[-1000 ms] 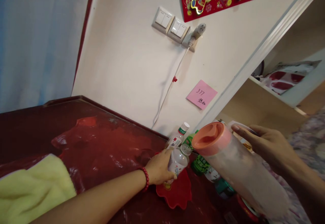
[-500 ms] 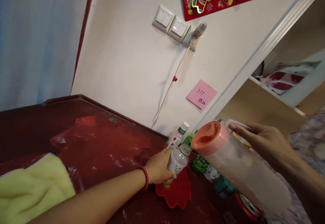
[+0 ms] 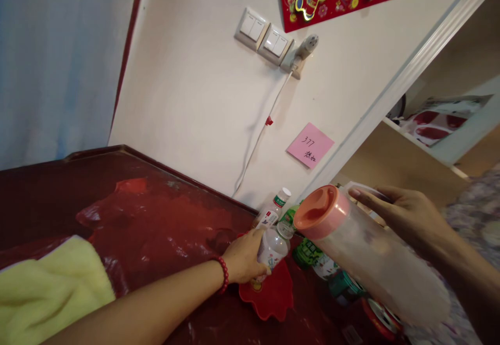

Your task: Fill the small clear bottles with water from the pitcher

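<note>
My left hand, with a red bead bracelet at the wrist, is closed around a clear plastic bottle whose open neck points up and right. That bottle is held over a red scalloped dish. In my right hand is the handle of a translucent pitcher with an orange lid. The pitcher is tilted so that its lid end meets the bottle's mouth in the view. Whether liquid flows between them I cannot make out.
Behind the bottle stands another bottle with a white cap. Green cans, a teal can and a dark red can line the right side. A yellow cloth lies at left. A white cord hangs along the wall.
The pitcher has shifted very slightly left and up at its lid end. My left hand and the bottle have stayed put.
</note>
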{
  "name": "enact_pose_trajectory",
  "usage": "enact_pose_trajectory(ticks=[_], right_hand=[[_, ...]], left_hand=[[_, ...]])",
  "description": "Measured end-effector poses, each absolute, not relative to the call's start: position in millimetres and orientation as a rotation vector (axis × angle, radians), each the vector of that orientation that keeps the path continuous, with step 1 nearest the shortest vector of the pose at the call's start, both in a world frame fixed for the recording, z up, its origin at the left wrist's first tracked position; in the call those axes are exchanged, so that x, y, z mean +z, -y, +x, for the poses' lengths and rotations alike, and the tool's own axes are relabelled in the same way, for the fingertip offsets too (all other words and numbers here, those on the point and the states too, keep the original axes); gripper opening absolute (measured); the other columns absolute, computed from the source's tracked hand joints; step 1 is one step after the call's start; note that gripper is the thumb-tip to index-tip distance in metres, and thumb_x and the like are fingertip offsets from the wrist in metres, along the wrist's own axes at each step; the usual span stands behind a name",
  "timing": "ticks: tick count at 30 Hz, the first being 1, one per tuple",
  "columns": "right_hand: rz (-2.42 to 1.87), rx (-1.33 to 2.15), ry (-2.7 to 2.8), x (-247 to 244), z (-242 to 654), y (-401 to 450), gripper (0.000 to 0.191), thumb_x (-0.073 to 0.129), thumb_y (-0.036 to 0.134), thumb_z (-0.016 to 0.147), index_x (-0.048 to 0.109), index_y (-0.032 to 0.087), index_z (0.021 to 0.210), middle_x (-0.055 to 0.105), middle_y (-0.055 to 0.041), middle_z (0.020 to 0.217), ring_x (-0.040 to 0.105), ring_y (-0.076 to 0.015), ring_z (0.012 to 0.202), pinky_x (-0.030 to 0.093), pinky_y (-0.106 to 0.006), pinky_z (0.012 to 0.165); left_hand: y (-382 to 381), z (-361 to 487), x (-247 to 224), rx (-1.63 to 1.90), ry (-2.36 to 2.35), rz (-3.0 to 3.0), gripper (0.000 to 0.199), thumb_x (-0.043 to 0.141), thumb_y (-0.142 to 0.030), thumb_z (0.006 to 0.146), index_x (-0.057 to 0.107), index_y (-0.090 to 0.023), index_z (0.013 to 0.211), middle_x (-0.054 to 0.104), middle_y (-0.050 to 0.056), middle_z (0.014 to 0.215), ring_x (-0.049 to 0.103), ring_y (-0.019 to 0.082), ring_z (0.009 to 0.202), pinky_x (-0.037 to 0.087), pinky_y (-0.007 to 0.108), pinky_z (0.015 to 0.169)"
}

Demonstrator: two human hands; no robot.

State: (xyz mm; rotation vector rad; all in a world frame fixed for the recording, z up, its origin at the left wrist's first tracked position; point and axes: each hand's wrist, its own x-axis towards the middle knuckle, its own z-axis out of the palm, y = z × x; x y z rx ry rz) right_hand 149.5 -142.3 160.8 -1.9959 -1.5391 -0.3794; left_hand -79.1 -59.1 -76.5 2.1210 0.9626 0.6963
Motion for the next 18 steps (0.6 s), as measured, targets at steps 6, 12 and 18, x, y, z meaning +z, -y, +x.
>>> enact_pose_trajectory(ticks=[6,12,18], right_hand=[[-2.101,-0.252,1.475,165,141,142,0.077,0.062,0.094,0.054,0.075,0.021,0.076,0.073,-0.0069,0.084,0.064,-0.0286,0.075,0.040,-0.032,0.057],[-2.203,-0.244,1.455,167,133,141,0.086,0.057,0.094,0.053,0.081,0.022,0.094,0.072,-0.0044,0.081,0.064,-0.0277,0.077,0.042,-0.033,0.062],[-2.217,-0.254,1.429,172,123,142,0.092,0.055,0.092,0.050,0.083,0.023,0.103,0.074,-0.0054,0.085,0.067,-0.0321,0.089,0.042,-0.033,0.063]], left_hand=[[60,-80,-75,0.703,-0.958,2.110,0.084,0.088,-0.033,0.066,0.056,-0.023,0.143,0.067,0.015,0.142,0.066,0.039,0.129,0.053,0.048,0.109],[60,-80,-75,0.693,-0.964,2.108,0.090,0.088,-0.032,0.067,0.052,-0.020,0.149,0.065,0.017,0.146,0.064,0.040,0.132,0.052,0.049,0.111],[59,-79,-76,0.704,-0.952,2.119,0.089,0.088,-0.029,0.067,0.053,-0.018,0.147,0.066,0.018,0.143,0.065,0.040,0.130,0.052,0.049,0.110]])
